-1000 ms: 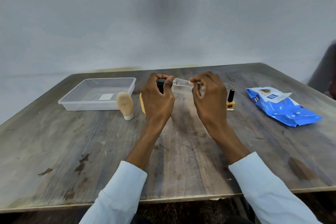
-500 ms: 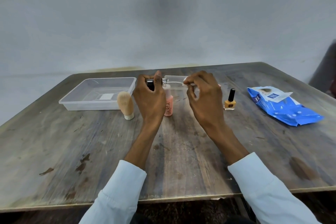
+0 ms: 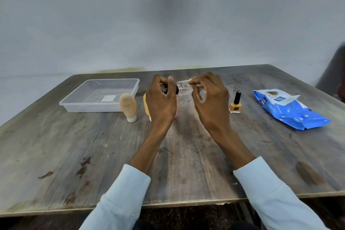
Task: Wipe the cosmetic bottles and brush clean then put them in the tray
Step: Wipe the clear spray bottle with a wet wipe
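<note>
Left hand (image 3: 161, 101) fingers curled round the dark cap end of a clear bottle (image 3: 183, 88), held sideways in the air above the middle of the table (image 3: 186, 164), toward its far edge. Right hand (image 3: 210, 99) pinches a small white wipe (image 3: 195, 85) between thumb and fingertips, pressed on the bottle's clear body, other fingers loosely bent. So wiping of this bottle looks underway (first item, judging by the tray). Clear tray (image 3: 82, 107) sits at the far left corner area, nothing cosmetic in it, only a pale square patch on its floor. Brush (image 3: 128, 106) stands upright just beside the tray's near right corner, not in it. A peach-coloured bottle (image 3: 147, 108) mostly hidden behind the left hand, can't tell its full shape. Yellow nail polish bottle (image 3: 235, 104) with black cap upright, right of the right hand, apart from it. Blue wipes pack (image 3: 287, 108) lies near the right edge. Left to do, as I judge: finish this bottle, then wipe the other two bottles and brush, and put all four in the tray.
</note>
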